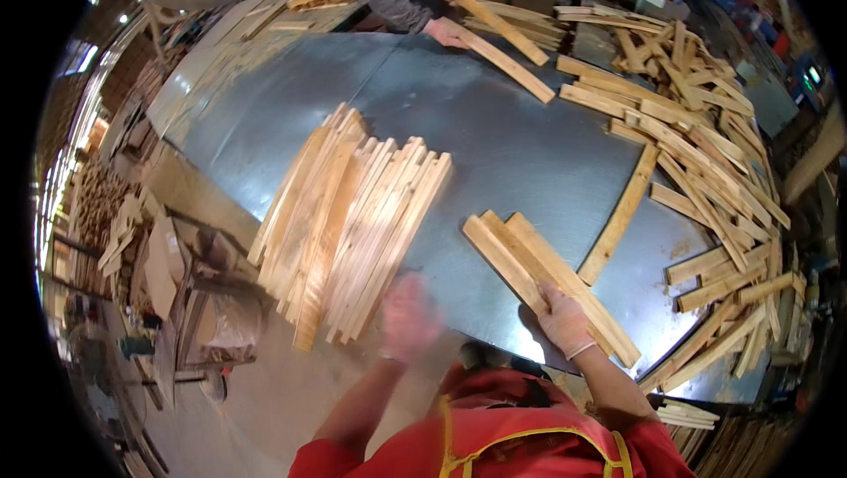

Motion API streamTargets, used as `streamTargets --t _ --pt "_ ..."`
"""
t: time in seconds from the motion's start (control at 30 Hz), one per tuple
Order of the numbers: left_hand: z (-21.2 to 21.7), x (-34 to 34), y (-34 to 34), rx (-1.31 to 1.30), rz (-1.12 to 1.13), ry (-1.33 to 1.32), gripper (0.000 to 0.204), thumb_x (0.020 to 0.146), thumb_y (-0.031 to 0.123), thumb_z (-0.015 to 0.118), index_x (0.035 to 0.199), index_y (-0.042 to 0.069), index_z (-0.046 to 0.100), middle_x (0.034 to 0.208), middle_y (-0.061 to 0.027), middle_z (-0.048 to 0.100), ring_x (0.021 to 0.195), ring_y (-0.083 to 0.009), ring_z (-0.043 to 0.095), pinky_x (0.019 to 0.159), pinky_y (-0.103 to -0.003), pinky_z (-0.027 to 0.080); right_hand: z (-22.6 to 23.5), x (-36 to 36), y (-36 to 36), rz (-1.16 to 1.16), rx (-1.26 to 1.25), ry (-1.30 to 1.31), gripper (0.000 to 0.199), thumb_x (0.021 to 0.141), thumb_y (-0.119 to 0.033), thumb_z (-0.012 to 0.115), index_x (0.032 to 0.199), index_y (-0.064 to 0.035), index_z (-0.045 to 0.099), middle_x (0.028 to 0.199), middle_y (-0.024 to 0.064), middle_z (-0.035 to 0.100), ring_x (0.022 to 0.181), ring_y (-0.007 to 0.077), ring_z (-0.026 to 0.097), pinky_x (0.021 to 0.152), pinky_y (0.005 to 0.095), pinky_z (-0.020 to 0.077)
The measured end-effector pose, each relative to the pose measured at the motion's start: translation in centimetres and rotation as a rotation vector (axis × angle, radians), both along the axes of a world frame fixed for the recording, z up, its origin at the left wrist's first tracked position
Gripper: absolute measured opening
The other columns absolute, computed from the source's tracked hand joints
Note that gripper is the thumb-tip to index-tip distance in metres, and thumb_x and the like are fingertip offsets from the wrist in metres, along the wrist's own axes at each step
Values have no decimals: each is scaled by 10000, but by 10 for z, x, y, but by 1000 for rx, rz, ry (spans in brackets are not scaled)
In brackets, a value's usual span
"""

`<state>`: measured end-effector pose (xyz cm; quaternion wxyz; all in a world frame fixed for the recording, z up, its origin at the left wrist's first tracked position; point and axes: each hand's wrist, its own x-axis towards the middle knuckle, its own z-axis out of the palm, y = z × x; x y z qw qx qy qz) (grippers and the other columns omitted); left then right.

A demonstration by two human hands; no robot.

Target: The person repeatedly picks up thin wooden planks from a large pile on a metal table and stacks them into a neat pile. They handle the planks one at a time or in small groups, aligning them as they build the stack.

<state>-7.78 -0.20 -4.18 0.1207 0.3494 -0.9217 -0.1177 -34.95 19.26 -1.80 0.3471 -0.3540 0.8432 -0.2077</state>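
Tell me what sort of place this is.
Probably a woodworking shop or timber mill: a metal-topped table carries a stack of wooden slats, a loose heap of offcuts, and more wood is piled nearby.

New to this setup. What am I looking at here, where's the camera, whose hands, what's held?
There is one picture, from a wide fisheye camera worn on a person's head, looking down, so straight edges bend near the rim. No robot: the person in the red apron works with two gloved hands. The right hand grips the near end of a few flat wooden slats lying on the grey metal table. The left hand is blurred, close to the near end of a big stack of slats; whether it holds anything cannot be told. A loose heap of slats covers the table's right side. At the far edge, a co-worker's hand rests on another slat.
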Motion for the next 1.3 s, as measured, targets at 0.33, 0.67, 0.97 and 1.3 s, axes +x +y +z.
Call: streamTargets --t 0.33,0.67,0.97,1.3 --pt "24 -102 19 761 453 50 306 913 273 715 1176 119 744 1095 -117 738 1031 -286 722 877 -409 573 -19 -2 -58 131 -263 353 832 861 -314 823 1572 -57 474 1519 167 553 1448 368 474 1226 496 361" --pt "-17 4 -54 -228 396 -465 786 914 417 701 1590 119 431 1643 -153 414 1539 -371 351 1182 -551 386 -34 -43 -63 385 7 578 820 813 -133 730 1586 -148 456 1463 121 578 1347 365 576 1088 475 497" --pt "-22 -91 51 1256 279 394 546 961 354 743 1408 62 629 1219 -198 739 1116 -340 715 965 -435 558 -21 7 -124 -621 -722 -1079 813 801 92 512 1607 38 411 1322 174 683 1196 269 660 1030 372 529" --pt "9 -8 -57 -284 169 -253 650 857 354 756 1434 112 581 1369 -157 577 1331 -350 531 1087 -520 431 -24 -75 -80 -78 194 494 779 803 -308 810 1503 -144 512 1310 164 662 1241 380 629 1047 474 515"
